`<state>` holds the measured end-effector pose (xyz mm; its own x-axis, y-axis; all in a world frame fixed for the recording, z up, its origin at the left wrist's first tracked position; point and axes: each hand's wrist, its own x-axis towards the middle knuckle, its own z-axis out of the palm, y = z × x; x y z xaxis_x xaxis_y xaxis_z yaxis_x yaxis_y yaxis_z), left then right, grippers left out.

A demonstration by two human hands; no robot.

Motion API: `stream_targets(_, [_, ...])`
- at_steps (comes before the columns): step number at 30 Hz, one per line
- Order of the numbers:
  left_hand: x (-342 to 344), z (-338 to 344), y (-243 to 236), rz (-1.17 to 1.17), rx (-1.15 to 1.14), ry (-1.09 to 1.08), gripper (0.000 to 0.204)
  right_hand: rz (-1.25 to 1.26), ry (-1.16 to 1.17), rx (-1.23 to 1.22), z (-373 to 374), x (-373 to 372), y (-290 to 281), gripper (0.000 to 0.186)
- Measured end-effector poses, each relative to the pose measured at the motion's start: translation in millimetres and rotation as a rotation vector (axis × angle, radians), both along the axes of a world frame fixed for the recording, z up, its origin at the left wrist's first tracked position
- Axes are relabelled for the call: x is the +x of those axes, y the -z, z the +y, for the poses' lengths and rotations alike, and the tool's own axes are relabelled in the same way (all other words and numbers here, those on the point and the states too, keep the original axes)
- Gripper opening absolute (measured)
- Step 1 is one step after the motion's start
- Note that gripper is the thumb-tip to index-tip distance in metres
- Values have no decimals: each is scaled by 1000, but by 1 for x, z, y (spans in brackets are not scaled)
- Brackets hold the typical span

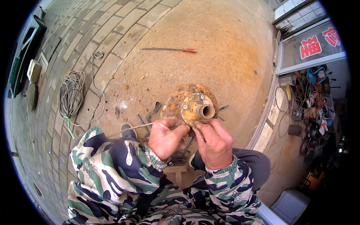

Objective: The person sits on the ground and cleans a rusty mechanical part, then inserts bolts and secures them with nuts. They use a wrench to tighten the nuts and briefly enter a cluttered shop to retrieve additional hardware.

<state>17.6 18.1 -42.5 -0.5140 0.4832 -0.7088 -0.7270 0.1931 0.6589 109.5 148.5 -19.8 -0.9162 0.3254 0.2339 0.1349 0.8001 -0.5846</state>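
Observation:
In front of me stands a rusty, round metal machine part (205, 90), like a pump, with a yellowish bolted flange (188, 111) on top. From the flange a short threaded pipe (206, 111) sticks up, its mouth open. My left hand (167, 137) is closed at the flange's near left edge, thumb and fingers pressed together. My right hand (214, 142) pinches at the near edge, just below the pipe. Whatever the fingertips grip is hidden. A thin grey cable (138, 126) runs from beside my left hand toward my left sleeve.
Several dark tools (141, 120) lie left of the part. A long screwdriver with a red handle (189, 50) is on the ground beyond. At left sits a coiled cable (72, 92); a low wooden stool (175, 170) is below my hands. Cluttered parts (315, 101) fill the doorway at right.

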Motion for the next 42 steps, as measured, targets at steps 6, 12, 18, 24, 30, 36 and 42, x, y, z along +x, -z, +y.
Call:
stream_targets(6, [1,-3,2,-2,11,-20,14,-78,-3,-97,0,-4,-12,21])
stream_targets(12, [4,-2,4,9,10,-10,17,-90,61,-105,-2,-6,-12,19])
stream_targets(18, [6,-2,4,-24,21,15,21,-81,36,-170,2,-5,-12,19])
stream_targets(24, [4,0,4,-73,30,-38,17,-92,10,-151,3,-4,-9,20])
stream_targets(30, [4,1,5,-61,46,-51,14,-71,41,-53,-5,-7,-9,19])
stream_targets(36, [5,0,7,-59,55,-54,14,-118,8,16,-5,-6,-6,22])
stream_targets(42, [5,0,5,-46,65,-38,14,-144,-33,99,-5,-8,-6,26])
